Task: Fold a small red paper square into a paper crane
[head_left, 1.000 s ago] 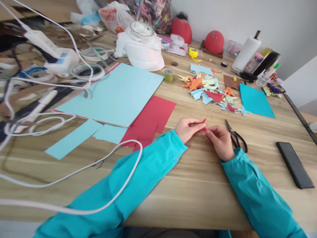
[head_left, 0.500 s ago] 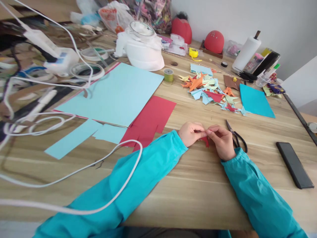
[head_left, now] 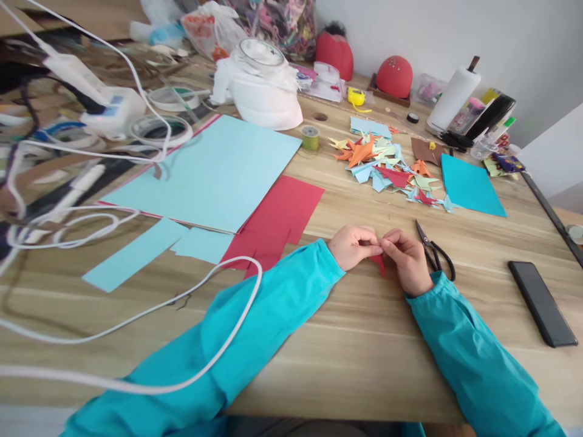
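Between my two hands is a small piece of red paper [head_left: 378,263], mostly hidden by the fingers. My left hand [head_left: 354,246] pinches it from the left, thumb against fingers. My right hand [head_left: 406,258] pinches it from the right, its fingertips meeting those of the left. Just right of my right hand lies a pair of scissors [head_left: 435,249] with black handles, blades pointing away. Beyond the hands is a pile of folded paper cranes [head_left: 387,164] in orange, blue, red and pale green.
Light blue sheets [head_left: 218,170], red paper [head_left: 286,212] and a blue strip [head_left: 134,255] lie to the left. A white cable [head_left: 237,334] crosses over my left sleeve. At the right are a phone [head_left: 542,303] and a teal sheet [head_left: 473,185]. A thread spool [head_left: 310,138] stands behind.
Both hands stay nearly in place. The red paper's visible tip has shifted slightly and turned between the fingers.
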`<move>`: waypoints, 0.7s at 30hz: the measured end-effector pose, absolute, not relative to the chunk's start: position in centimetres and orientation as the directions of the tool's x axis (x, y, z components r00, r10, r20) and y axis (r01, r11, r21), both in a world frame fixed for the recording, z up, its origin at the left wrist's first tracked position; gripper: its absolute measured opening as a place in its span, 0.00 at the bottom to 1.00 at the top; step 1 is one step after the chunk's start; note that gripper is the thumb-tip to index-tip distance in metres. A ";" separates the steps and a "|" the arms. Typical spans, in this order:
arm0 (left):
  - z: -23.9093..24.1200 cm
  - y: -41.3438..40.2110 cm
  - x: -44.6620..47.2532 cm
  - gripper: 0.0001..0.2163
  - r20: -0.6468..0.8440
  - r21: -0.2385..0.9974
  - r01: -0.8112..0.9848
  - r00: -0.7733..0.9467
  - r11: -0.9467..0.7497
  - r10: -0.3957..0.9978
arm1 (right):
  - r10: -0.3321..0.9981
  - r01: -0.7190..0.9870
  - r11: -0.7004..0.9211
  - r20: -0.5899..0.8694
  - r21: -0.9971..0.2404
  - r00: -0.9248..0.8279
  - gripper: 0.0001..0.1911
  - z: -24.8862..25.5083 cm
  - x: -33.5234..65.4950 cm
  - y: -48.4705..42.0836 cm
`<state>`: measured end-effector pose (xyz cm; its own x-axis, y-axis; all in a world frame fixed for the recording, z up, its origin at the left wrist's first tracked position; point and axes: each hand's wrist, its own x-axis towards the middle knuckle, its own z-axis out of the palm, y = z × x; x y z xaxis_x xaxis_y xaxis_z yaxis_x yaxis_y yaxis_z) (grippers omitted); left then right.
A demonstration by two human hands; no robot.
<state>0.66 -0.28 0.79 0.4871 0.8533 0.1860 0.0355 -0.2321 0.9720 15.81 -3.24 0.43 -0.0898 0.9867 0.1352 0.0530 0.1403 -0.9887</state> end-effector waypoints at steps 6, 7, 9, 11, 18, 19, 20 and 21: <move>1.2 -0.7 0.8 0.07 0.065 0.993 0.063 0.408 -0.099 0.910 | 0.999 -0.036 0.012 0.014 -0.999 -0.044 0.13 0.1 15.9 -3.2; 1.2 -0.7 0.8 0.10 0.034 0.996 0.062 0.392 -0.063 0.920 | 0.999 -0.051 0.001 0.003 -0.999 -0.034 0.13 0.0 15.9 -3.2; 1.1 -0.7 0.8 0.14 -0.007 0.999 0.045 0.371 -0.011 0.929 | 1.000 -0.069 -0.004 -0.003 -0.998 -0.012 0.14 0.0 15.9 -3.1; 1.0 -0.7 0.8 0.16 -0.015 1.000 0.026 0.374 0.005 0.927 | 1.000 -0.083 -0.002 -0.002 -0.997 0.000 0.14 0.0 15.9 -3.1; 0.8 -0.6 0.9 0.11 0.004 0.999 0.050 0.285 -0.019 0.958 | 0.996 -0.154 0.089 0.092 -0.984 -0.016 0.09 0.0 15.9 -3.1; 0.8 -0.6 0.9 0.09 0.000 0.999 0.037 0.277 -0.011 0.961 | 0.994 -0.149 0.104 0.108 -0.983 -0.017 0.09 0.0 15.9 -3.1; 0.9 -0.6 0.9 0.08 -0.006 1.000 0.026 0.270 -0.001 0.963 | 0.993 -0.137 0.115 0.119 -0.984 -0.018 0.09 0.0 15.8 -3.1; 0.9 -0.6 0.9 0.07 -0.013 1.000 0.014 0.265 0.009 0.964 | 0.992 -0.121 0.118 0.121 -0.986 -0.020 0.10 0.0 15.8 -3.1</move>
<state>0.88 -0.57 0.94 0.2654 0.9641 -0.0125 0.0143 0.0091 0.9999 15.83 -3.09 -0.02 -0.0199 0.9924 0.1214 -0.1207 0.1181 -0.9856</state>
